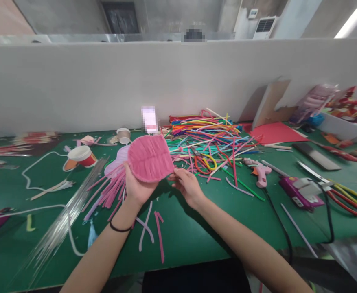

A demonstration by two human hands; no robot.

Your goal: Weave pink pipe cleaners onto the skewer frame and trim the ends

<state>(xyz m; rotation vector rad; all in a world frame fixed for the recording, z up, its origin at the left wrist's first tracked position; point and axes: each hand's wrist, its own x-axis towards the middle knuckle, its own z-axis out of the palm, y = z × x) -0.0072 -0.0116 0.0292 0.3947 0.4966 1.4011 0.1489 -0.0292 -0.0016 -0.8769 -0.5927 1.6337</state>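
A pink, rounded panel of pipe cleaners (150,158), flat along its right side and ribbed across, is held up above the table. My left hand (139,185) supports it from below and behind, with the fingers mostly hidden. At its lower right corner, my right hand (188,185) pinches the edge between thumb and forefinger; the other fingers are loosely curled. Loose pink pipe cleaners (112,191) fan out behind my left wrist, beside a lilac piece (120,158). Short pink and lilac offcuts (159,238) lie on the green table (193,240) below.
Behind lies a heap of coloured pipe cleaners (209,132) with small scissors (207,160). On the right are a pink glue gun (260,173), a purple power strip (300,193) and large scissors (346,195). A paper cup (82,156) and thin wires (65,221) are left. A partition (74,85) stands behind.
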